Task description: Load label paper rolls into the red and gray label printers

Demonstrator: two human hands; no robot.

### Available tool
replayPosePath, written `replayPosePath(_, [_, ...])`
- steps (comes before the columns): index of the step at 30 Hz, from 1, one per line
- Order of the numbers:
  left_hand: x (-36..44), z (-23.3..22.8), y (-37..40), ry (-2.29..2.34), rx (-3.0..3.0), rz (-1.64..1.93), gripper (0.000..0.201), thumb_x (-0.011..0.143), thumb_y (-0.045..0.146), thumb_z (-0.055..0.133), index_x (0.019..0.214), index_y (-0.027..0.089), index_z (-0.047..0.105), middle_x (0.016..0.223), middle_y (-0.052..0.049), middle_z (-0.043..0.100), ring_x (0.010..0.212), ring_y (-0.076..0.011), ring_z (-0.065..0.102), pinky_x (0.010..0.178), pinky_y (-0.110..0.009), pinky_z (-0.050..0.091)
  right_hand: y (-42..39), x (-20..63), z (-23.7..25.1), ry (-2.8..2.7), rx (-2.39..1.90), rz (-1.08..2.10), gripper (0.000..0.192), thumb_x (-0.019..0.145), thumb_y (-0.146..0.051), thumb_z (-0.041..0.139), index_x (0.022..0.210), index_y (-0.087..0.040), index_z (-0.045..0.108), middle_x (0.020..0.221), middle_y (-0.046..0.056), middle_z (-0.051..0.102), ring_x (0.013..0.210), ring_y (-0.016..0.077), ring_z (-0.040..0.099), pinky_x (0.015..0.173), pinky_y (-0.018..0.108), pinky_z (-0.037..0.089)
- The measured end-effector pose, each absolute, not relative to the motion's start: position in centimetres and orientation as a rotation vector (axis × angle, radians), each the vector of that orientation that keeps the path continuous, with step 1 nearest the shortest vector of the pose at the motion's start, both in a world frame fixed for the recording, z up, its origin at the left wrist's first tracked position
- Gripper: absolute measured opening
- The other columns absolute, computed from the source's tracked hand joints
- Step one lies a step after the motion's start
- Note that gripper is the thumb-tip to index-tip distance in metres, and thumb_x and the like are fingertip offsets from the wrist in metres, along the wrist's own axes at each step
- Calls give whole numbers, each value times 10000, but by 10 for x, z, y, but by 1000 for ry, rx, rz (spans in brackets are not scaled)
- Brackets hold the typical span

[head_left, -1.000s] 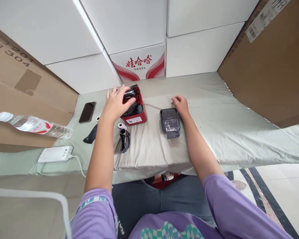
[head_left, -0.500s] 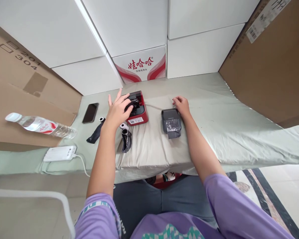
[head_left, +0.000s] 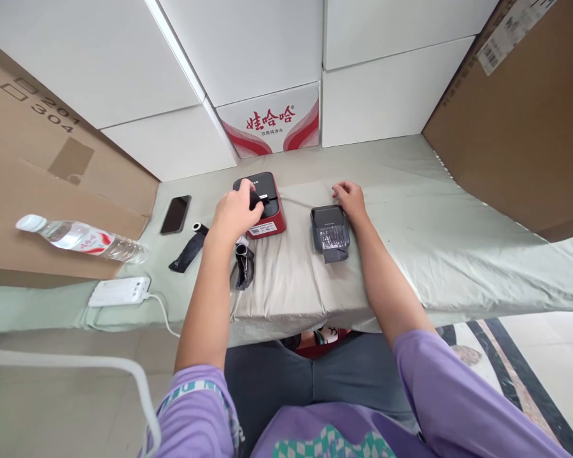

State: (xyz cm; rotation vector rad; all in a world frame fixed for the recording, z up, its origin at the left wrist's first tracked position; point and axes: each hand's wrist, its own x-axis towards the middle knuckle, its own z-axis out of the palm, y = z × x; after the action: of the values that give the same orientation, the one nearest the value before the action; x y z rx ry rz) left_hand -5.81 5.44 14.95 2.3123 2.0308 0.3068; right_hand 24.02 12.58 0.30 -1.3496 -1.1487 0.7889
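Observation:
My left hand (head_left: 239,210) rests on the red-and-black label printer (head_left: 272,226), its fingers curled on the black lid (head_left: 262,181), which now lies down. What is under the fingertips is partly hidden. My right hand (head_left: 351,200) lies on the cloth with its fingers curled in and nothing seen in them. Just beside it stands a small black printer (head_left: 328,219) with a black printed strip (head_left: 334,245) hanging from its front. Near my left wrist lie a roll with a black strip (head_left: 190,250) and another black-tailed roll (head_left: 244,267). A white roll (head_left: 242,240) is mostly covered by my wrist.
A phone (head_left: 176,214), a lying water bottle (head_left: 86,238) and a white power bank (head_left: 119,291) with a cable are at the left. Brown cartons (head_left: 510,127) flank the cloth-covered surface (head_left: 305,292); white boxes (head_left: 272,54) stack behind. A white tube (head_left: 76,360) curves at lower left.
The lid of the red-and-black printer has gone from raised to down. My left hand has shifted right over it, fingers now curled. My right hand has stayed put.

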Motion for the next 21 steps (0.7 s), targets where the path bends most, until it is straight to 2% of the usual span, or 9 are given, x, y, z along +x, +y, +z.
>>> replayPosePath(8, [-54,149,59,2066,2335,245,465,855,256,604,1318,213,587,1087,-163,756,1122,-403,692,964,-496,546,125,240,3,-1166,-1364,765,139,797,-317,612,726,-199,634,665,-12,643,623,142,532,699,311,436])
replayPosePath(11, [-53,148,56,2060,2332,294,469,854,226,609,1322,200,587,1069,-158,767,1156,-389,692,1062,-517,519,125,240,5,-1169,-1360,758,142,795,-317,612,718,-201,639,668,-9,648,629,145,530,700,315,433])
replayPosePath(13, [-46,147,47,2034,2354,385,479,857,195,602,1336,170,583,1140,-170,769,1214,-373,685,1217,-567,398,124,239,6,-1167,-1361,764,143,794,-318,611,710,-204,633,666,-9,645,630,146,530,698,315,429])
replayPosePath(16, [-21,129,23,1885,2389,782,510,898,169,549,1409,159,552,1450,-180,664,1436,-334,567,1356,-579,135,124,239,6,-1160,-1362,773,145,798,-320,612,711,-204,626,673,-11,639,618,141,525,710,315,433])
replayPosePath(18, [2,103,4,1711,2270,1074,538,938,182,512,1476,184,507,1594,-150,558,1560,-288,439,1369,-508,169,125,239,5,-1165,-1365,770,148,806,-322,613,718,-204,626,683,-12,643,614,137,527,716,311,439])
replayPosePath(21, [35,52,-17,1446,1889,1095,581,998,230,469,1572,173,398,1647,-166,502,1558,-256,455,1303,-446,360,124,240,5,-1170,-1377,773,157,823,-338,607,740,-208,634,691,-16,656,601,134,533,671,289,428])
